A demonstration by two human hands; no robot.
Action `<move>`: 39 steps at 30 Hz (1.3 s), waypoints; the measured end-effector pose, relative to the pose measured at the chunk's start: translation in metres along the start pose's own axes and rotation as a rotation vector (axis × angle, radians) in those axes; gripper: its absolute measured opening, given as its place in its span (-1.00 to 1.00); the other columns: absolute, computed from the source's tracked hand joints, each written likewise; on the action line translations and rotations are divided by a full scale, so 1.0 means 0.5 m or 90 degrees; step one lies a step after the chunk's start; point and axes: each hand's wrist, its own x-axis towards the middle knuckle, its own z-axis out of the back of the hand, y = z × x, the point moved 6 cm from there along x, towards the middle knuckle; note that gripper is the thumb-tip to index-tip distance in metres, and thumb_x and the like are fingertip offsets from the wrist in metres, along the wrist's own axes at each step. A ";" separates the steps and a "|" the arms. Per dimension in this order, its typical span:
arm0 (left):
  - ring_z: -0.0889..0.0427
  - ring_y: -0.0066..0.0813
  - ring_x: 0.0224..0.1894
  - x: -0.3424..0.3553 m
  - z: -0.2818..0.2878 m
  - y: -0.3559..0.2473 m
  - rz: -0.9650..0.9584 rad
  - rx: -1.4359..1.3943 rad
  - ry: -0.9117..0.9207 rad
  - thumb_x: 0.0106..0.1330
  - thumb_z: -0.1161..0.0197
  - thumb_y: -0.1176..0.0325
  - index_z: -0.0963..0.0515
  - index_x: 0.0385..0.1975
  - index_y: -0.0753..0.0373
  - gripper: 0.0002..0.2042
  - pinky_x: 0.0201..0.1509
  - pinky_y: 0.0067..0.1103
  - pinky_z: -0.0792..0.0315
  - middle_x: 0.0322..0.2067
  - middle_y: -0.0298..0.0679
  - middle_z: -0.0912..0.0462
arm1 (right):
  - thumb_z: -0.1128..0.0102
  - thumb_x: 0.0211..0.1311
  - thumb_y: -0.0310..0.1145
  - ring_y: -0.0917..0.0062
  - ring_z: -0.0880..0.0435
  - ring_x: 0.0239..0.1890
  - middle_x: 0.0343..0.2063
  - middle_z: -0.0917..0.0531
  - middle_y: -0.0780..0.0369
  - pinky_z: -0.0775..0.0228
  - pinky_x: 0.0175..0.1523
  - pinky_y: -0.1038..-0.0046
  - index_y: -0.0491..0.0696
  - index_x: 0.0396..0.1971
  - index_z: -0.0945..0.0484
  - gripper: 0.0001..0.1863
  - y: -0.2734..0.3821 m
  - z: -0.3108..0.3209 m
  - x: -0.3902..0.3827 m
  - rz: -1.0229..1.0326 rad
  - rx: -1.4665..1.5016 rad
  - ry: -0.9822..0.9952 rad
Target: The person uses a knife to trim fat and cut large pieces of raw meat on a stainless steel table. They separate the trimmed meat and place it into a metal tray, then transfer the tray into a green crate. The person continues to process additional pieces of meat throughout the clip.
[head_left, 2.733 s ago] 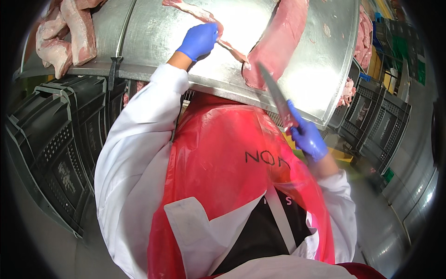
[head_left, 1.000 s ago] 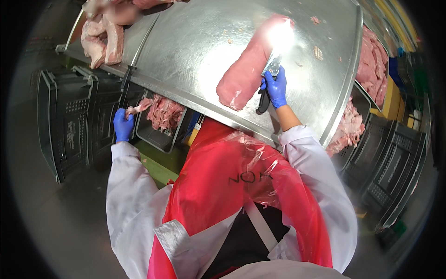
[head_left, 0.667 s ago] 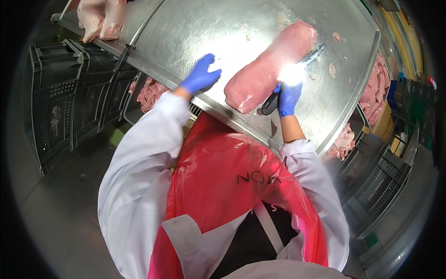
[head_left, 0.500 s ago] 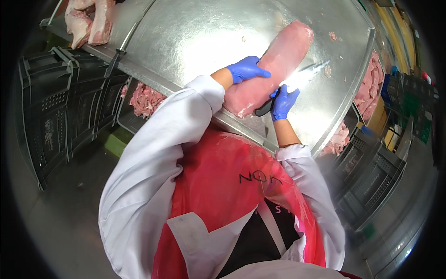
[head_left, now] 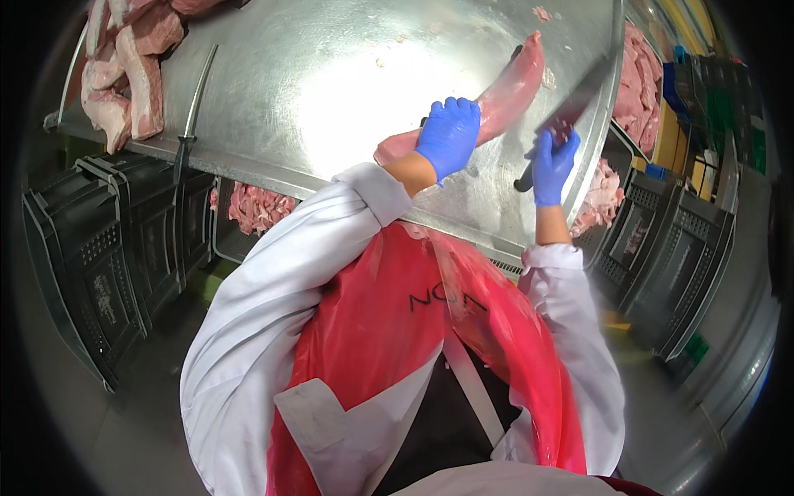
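Observation:
A long pink piece of boneless meat [head_left: 514,89] lies slantwise on the metal table, standing narrow, as if tipped on its edge. My left hand [head_left: 451,140], in a blue glove, is wrapped over its middle and grips it. To the right of the meat and apart from it, my right hand [head_left: 554,169], gloved the same way, is closed on a knife [head_left: 582,95]. The knife's black handle end sticks out below the fingers, and its motion-blurred blade points up and to the right. A dark strip shows behind the meat's far end; I cannot tell what it is.
Larger meat cuts [head_left: 136,74] are piled at the table's left end. Beside them a sharpening steel [head_left: 198,103] sits at the metal table's [head_left: 273,169] edge. Meat trimmings [head_left: 258,208] fill a crate under the near edge. Dark crates [head_left: 91,248] stand left; meat-filled ones [head_left: 637,91] stand right.
The meat has gone from lying broad to standing narrow. My left hand has moved from its side to over its top. My right hand has drawn the knife away to the right.

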 end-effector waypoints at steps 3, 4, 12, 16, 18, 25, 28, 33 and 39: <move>-0.51 -0.22 -0.17 -0.004 0.000 -0.024 -0.017 0.016 -0.011 0.05 -0.23 0.42 -0.44 -0.11 0.37 -0.63 -0.11 -0.37 -0.36 -0.25 -0.09 -0.51 | -0.13 0.39 -0.38 0.12 -0.73 -0.36 -0.37 -0.71 -0.02 -0.52 -0.29 0.17 -0.12 0.08 -0.36 -0.67 0.080 -0.036 0.023 0.233 -0.260 0.110; -0.51 -0.21 -0.17 -0.006 -0.002 -0.028 -0.021 0.022 -0.013 0.05 -0.23 0.42 -0.44 -0.11 0.37 -0.63 -0.11 -0.37 -0.36 -0.25 -0.09 -0.51 | -0.10 0.39 -0.35 0.03 -0.70 -0.34 -0.38 -0.69 -0.06 -0.50 -0.26 0.10 -0.12 0.04 -0.36 -0.70 0.055 -0.055 0.019 0.260 -0.390 0.212; -0.53 -0.18 -0.13 -0.039 -0.007 -0.008 0.080 -0.021 0.016 0.05 -0.38 0.23 -0.50 -0.14 0.36 -0.57 -0.06 -0.32 -0.39 -0.22 -0.08 -0.55 | 0.10 0.39 -0.39 -0.11 -0.65 -0.31 -0.37 -0.65 -0.15 -0.47 -0.18 -0.03 -0.20 -0.02 -0.34 -0.74 -0.024 0.047 -0.127 0.048 -0.605 0.531; -0.55 -0.14 -0.09 -0.051 -0.010 -0.029 0.076 -0.010 -0.004 0.05 -0.40 0.22 -0.54 -0.17 0.33 -0.59 -0.04 -0.29 -0.42 -0.21 -0.07 -0.57 | 0.18 0.42 -0.35 -0.07 -0.67 -0.23 -0.27 -0.66 -0.15 -0.51 -0.12 0.03 -0.21 0.00 -0.35 -0.71 -0.066 -0.091 -0.087 0.093 -0.584 0.518; -0.56 -0.11 -0.08 -0.044 0.000 -0.027 0.084 -0.031 -0.012 0.03 -0.41 0.19 -0.55 -0.17 0.32 -0.58 -0.02 -0.26 -0.44 -0.21 -0.05 -0.59 | 0.18 0.42 -0.34 -0.06 -0.66 -0.19 -0.25 -0.66 -0.15 -0.50 -0.06 0.03 -0.21 -0.01 -0.35 -0.70 -0.090 -0.115 -0.075 0.059 -0.563 0.527; -0.66 0.01 -0.03 -0.085 -0.046 0.142 0.215 -0.253 0.071 -0.23 -0.56 -0.07 -0.50 -0.02 0.45 -0.18 0.03 -0.30 -0.55 -0.07 0.14 -0.64 | 0.10 0.36 -0.37 -0.08 -0.66 -0.26 -0.36 -0.66 -0.16 -0.47 -0.12 0.00 -0.23 -0.03 -0.35 -0.71 -0.146 0.029 -0.179 -0.003 -0.527 0.549; -0.66 -0.24 0.01 -0.163 -0.096 0.202 0.318 -0.888 0.325 0.02 -0.48 0.38 -0.45 0.16 0.41 -0.35 0.10 -0.33 -0.57 0.00 -0.11 -0.65 | 0.12 0.43 -0.24 -0.11 -0.65 -0.29 -0.36 -0.67 -0.11 -0.45 -0.12 -0.04 -0.16 -0.06 -0.36 -0.70 -0.176 0.092 -0.208 0.041 -0.500 0.585; -0.54 -0.21 0.20 -0.177 -0.059 0.100 0.276 -1.201 0.246 0.10 -0.45 0.38 -0.32 0.31 0.34 -0.28 0.31 -0.34 -0.44 0.16 -0.13 -0.54 | -0.01 0.41 -0.17 -0.11 -0.65 -0.20 -0.29 -0.68 -0.12 -0.46 -0.09 -0.01 -0.12 -0.03 -0.38 -0.66 -0.190 0.276 -0.307 -0.089 -0.317 0.418; -0.57 -0.19 0.18 0.229 0.202 -0.214 0.130 -1.287 0.161 0.33 -0.22 0.28 -0.44 0.22 0.30 -0.53 0.31 -0.28 -0.44 0.13 -0.11 -0.59 | -0.13 0.33 -0.27 -0.01 -0.69 -0.13 -0.21 -0.70 -0.08 -0.53 -0.06 0.12 -0.19 -0.01 -0.39 -0.64 -0.207 0.388 -0.356 -0.119 -0.167 0.216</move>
